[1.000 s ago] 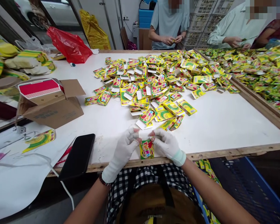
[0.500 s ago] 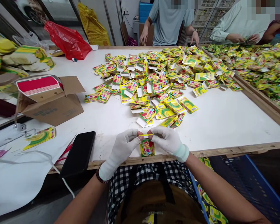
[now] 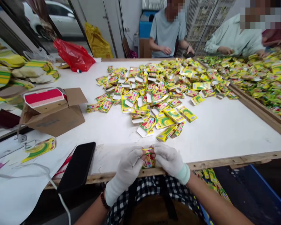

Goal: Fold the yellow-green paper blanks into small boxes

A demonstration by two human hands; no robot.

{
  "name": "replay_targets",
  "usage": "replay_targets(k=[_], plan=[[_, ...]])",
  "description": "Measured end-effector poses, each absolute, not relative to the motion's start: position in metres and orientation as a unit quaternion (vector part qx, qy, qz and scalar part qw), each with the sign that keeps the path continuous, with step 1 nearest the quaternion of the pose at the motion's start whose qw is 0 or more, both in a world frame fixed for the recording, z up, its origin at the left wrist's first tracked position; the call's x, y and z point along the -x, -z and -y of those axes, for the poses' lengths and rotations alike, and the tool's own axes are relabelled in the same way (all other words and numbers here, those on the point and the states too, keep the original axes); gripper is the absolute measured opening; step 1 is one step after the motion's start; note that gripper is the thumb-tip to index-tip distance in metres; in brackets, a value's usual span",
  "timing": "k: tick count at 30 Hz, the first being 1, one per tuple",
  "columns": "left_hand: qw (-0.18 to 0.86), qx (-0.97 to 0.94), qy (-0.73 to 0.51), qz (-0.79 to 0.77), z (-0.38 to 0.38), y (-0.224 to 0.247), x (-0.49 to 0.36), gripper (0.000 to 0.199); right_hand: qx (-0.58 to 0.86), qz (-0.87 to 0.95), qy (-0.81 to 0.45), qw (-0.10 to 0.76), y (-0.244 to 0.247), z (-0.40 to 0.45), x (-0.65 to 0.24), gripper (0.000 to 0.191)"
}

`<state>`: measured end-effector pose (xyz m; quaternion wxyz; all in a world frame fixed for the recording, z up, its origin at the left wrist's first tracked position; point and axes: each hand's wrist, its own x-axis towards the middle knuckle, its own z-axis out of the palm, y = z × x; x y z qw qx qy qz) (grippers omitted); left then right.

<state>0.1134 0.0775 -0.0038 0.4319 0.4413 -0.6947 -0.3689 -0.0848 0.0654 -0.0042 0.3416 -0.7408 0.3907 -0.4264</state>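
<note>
A white table [image 3: 215, 137] fills the frame, with a wooden tray [image 3: 259, 109] heaped with packets along its right side. A loose pile of yellow packets [image 3: 154, 93] covers the middle of the table. A cardboard box [image 3: 53, 117] sits at left, and a black phone [image 3: 76, 167] lies at lower left. Two co-workers [image 3: 166, 34] stand beyond the far edge at upper right. Near the bottom centre, the gloved left hand [image 3: 127, 170] and right hand [image 3: 170, 162] almost meet, their fingers [image 3: 138, 155] closed and gripping a small yellow packet [image 3: 149, 161] just over the table's near edge
</note>
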Motion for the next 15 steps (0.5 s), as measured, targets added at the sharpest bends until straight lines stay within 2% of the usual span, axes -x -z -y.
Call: replay_targets(k=[4,8,12,15], plan=[[0.401,-0.468,0.514,0.597,-0.059,-0.006,-0.102,0.025,0.653,-0.461,0.467,0.377,0.016,-0.063,0.072,0.023],[0.393,-0.435,0.571,0.574,-0.028,-0.017,-0.084,0.022,0.551,-0.463,0.554,0.418,0.038,-0.053,0.068,0.041],[0.402,-0.400,0.631,0.529,0.009,-0.015,-0.062,0.041,0.553,-0.365,0.606,0.441,0.054,-0.034,0.067,0.069],[0.417,-0.388,0.636,0.520,0.026,-0.006,-0.050,0.059,0.532,-0.424,0.588,0.437,0.052,-0.028,0.065,0.070]])
